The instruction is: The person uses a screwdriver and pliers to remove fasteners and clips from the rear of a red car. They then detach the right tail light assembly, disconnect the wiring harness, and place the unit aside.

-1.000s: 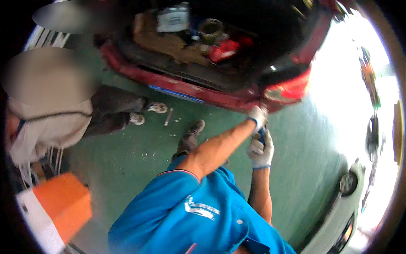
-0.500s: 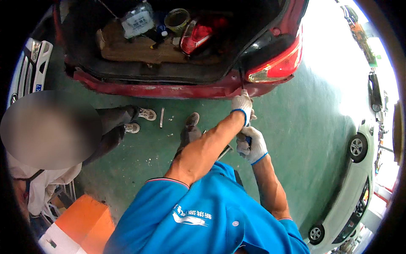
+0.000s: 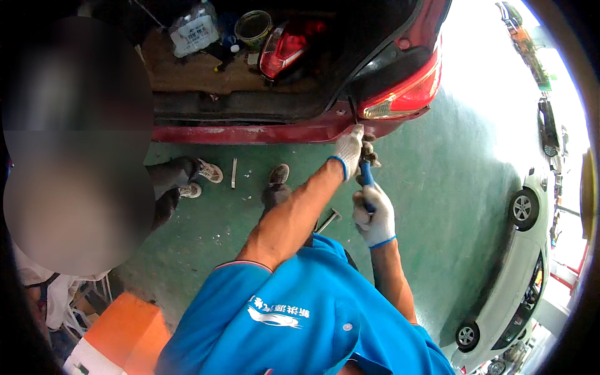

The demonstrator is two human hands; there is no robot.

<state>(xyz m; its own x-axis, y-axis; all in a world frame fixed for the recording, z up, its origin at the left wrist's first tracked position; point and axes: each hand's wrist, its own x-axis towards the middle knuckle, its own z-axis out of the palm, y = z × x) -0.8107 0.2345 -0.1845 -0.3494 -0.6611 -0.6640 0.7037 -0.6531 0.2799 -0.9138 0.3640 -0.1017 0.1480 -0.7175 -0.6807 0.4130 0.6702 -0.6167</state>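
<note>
My left hand [image 3: 351, 152], in a white knit glove with a blue cuff and dark fingers, is closed at the rear corner of a dark red car [image 3: 294, 131], just below its tail light [image 3: 406, 94]. A thin tip shows past its fingers at the body seam; what it grips is mostly hidden. Closer to me, my right hand [image 3: 377, 217], gloved alike, wraps round the handle of a blue-handled tool [image 3: 367, 174]. The tool points up toward my left hand, and its far end is hidden there.
The open trunk holds a loose tail light [image 3: 284, 53], a tub [image 3: 253, 28] and a plastic bottle [image 3: 195, 34]. A metal bar [image 3: 234, 173] and a metal tool [image 3: 328, 220] lie on the green floor. Someone is at left beside an orange-and-white block [image 3: 128, 331]; a white car [image 3: 519, 262] stands right.
My right hand has drawn back slightly from my left, baring more of the blue handle. My left hand stays near the seam. The person at left has shifted.
</note>
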